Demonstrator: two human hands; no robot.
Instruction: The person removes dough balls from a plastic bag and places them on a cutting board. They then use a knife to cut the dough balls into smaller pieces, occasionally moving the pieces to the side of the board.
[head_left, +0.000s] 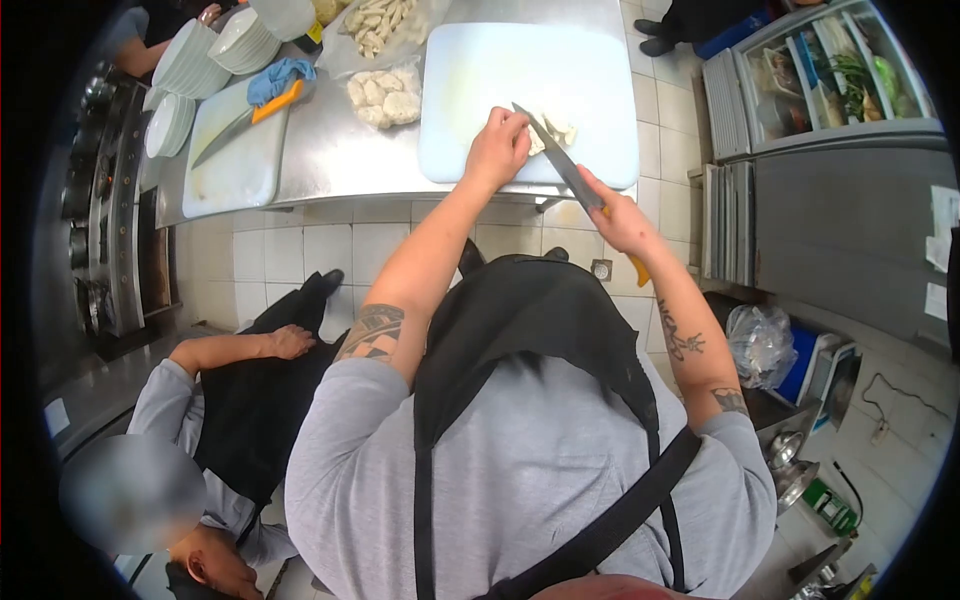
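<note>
My right hand is wrapped round the orange handle of a large kitchen knife. Its blade points up and left over a white cutting board. Close to the blade, my left hand has its fingers curled against a pale food piece; the fingertips are partly hidden. More pale cut pieces lie on the board just right of the blade.
Left of the board are a bag of pale rounded pieces and a bag of pale strips. A second board carries another knife and a blue cloth. A co-worker is at left; stacked plates stand beyond.
</note>
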